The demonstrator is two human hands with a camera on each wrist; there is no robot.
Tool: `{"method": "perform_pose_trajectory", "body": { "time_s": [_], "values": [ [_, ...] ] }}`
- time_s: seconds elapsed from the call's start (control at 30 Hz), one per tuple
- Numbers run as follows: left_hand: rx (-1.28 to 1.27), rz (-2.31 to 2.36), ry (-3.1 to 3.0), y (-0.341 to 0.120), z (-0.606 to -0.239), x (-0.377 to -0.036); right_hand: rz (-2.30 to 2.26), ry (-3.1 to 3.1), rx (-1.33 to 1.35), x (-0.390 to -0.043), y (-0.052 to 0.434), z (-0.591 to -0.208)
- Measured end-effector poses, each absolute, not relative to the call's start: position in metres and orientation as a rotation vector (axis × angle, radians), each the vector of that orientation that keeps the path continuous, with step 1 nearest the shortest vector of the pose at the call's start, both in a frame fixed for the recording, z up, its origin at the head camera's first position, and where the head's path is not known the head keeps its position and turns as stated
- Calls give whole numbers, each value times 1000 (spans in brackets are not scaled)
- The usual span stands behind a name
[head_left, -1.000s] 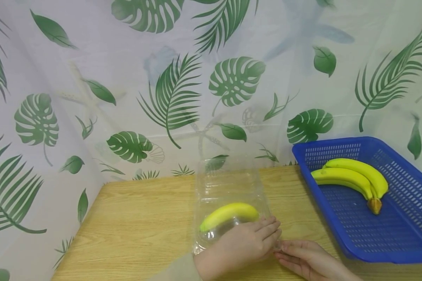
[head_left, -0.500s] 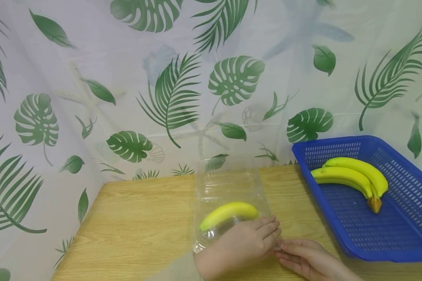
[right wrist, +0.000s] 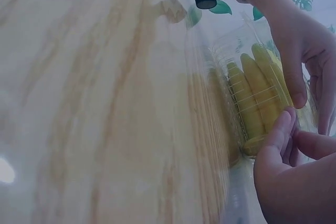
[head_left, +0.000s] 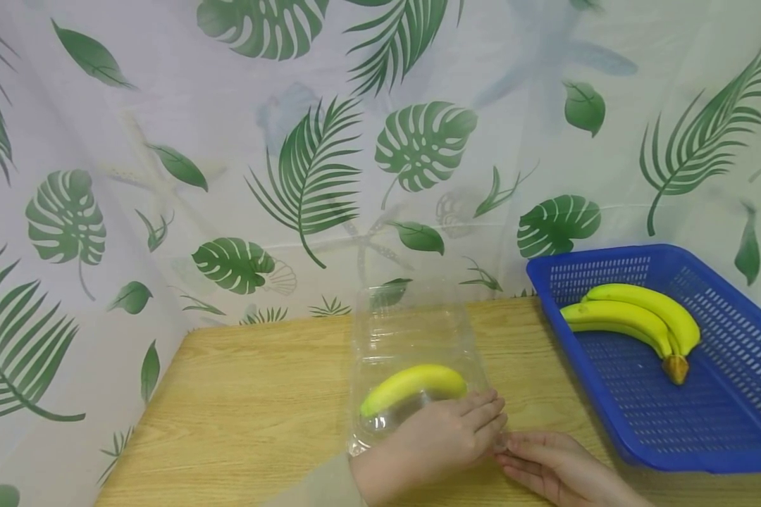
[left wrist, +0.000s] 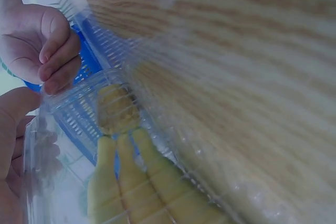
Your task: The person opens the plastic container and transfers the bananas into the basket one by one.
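Pinching the flimsy clear clamshell box (head_left: 412, 366) at its near corner, left hand (head_left: 440, 440) and right hand (head_left: 545, 465) steady it; thin, springy plastic likely buckles.

Your wooden counter (head_left: 241, 394) fills the lower middle of the head view. On it, at lower centre, sits 1 clear plastic box (head_left: 412, 338) with its lid raised. At the right of the frame, 1 blue basket (head_left: 723, 394) rests on the counter, well apart from the box.
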State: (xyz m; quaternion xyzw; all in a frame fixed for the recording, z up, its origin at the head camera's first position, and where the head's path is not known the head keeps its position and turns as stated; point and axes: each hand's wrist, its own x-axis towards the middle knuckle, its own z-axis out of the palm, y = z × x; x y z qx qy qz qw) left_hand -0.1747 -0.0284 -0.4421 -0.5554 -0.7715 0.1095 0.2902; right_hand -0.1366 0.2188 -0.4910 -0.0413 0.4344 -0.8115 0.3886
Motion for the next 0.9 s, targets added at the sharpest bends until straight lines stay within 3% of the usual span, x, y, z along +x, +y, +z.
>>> {"method": "perform_pose_trajectory", "body": {
  "time_s": [0.9],
  "values": [
    [-1487, 176, -2135, -27, -434, -174, -2056, 1095, -79, -137, 220, -494]
  ]
}}
